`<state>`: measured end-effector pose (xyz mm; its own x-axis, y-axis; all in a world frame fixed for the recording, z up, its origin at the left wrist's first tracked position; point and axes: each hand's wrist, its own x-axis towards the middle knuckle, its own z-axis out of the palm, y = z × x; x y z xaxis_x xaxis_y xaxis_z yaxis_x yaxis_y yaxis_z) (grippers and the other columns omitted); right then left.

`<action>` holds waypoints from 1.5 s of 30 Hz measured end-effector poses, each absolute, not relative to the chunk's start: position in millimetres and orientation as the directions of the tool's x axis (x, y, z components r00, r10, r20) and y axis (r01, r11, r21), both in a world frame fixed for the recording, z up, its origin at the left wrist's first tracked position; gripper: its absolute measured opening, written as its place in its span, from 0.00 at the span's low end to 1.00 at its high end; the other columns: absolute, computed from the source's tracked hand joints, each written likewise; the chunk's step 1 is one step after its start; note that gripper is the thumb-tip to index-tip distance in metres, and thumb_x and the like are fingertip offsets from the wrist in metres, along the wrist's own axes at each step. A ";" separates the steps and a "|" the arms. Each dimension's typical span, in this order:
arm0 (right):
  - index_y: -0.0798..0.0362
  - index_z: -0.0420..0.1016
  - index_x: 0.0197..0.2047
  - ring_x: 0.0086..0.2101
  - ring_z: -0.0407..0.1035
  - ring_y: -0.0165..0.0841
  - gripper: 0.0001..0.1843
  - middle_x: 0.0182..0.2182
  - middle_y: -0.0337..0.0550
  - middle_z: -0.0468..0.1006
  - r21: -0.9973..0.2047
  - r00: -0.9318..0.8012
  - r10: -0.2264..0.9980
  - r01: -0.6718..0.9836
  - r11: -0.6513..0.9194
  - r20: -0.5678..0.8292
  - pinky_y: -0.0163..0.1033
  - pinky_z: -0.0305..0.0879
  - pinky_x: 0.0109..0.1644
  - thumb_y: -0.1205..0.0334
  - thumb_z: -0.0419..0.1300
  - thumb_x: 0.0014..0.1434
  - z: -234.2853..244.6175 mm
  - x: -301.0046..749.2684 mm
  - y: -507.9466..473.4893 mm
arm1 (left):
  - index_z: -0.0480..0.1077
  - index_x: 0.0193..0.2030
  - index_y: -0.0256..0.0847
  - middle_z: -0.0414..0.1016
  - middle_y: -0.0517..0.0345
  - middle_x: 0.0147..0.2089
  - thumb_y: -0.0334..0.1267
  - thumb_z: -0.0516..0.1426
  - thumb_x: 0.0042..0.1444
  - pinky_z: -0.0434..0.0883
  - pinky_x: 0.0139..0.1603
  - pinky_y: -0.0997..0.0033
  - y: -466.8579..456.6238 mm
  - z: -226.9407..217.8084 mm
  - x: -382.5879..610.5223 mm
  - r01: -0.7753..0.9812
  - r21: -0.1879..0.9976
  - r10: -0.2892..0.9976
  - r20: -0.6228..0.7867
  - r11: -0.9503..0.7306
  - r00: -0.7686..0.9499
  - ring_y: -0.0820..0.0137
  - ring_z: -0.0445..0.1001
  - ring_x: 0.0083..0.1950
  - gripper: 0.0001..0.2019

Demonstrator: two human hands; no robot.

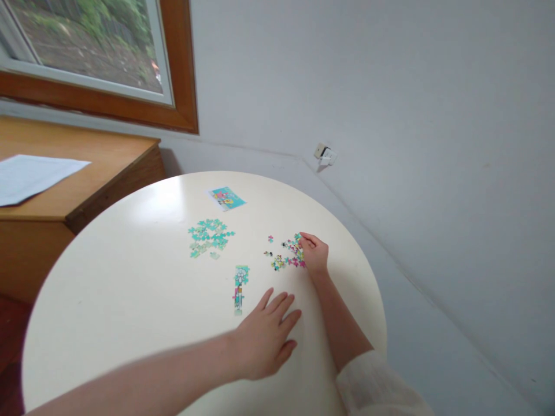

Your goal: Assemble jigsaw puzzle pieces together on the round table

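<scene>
My left hand (266, 338) lies flat on the table with its fingers spread and holds nothing. Just left of its fingertips is a narrow joined strip of jigsaw puzzle (239, 290) showing a cartoon figure. My right hand (315, 252) is at the right edge of a pile of multicoloured puzzle pieces (295, 248), its fingers curled together. Whatever those fingers may hold is too small or hidden to make out. A pink loose piece (270, 238) sits apart from that pile. Farther left, turquoise and pale green puzzle pieces (210, 237) are spread in a second group.
A small printed picture card (227, 198) rests toward the far side of the round white table (130, 277). Behind it are a wall with a socket (325, 154), a wooden cabinet (108, 153) bearing paper (39, 173), and a window (95, 46).
</scene>
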<state>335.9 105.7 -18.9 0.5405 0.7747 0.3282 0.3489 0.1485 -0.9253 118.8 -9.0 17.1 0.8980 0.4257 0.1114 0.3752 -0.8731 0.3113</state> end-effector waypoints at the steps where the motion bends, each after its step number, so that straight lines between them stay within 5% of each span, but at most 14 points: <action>1: 0.58 0.77 0.34 0.27 0.74 0.36 0.20 0.25 0.48 0.79 -0.926 0.540 0.776 0.348 0.146 0.325 0.41 0.72 0.34 0.51 0.59 0.44 -18.8 335.9 105.6 | 0.56 0.62 0.34 0.53 0.38 0.66 0.46 0.43 0.62 0.49 0.65 0.46 -9.2 16.9 118.9 0.375 0.311 0.425 0.111 -0.873 0.898 0.53 0.51 0.67 0.25; 45: 0.58 0.77 0.36 0.28 0.76 0.38 0.23 0.26 0.49 0.80 -0.941 0.528 0.797 0.305 0.143 0.293 0.44 0.74 0.37 0.47 0.61 0.44 -26.5 337.2 109.3 | 0.57 0.62 0.33 0.54 0.37 0.66 0.46 0.43 0.62 0.49 0.65 0.46 -9.2 17.1 120.3 0.373 0.308 0.425 0.124 -0.875 0.896 0.53 0.51 0.67 0.25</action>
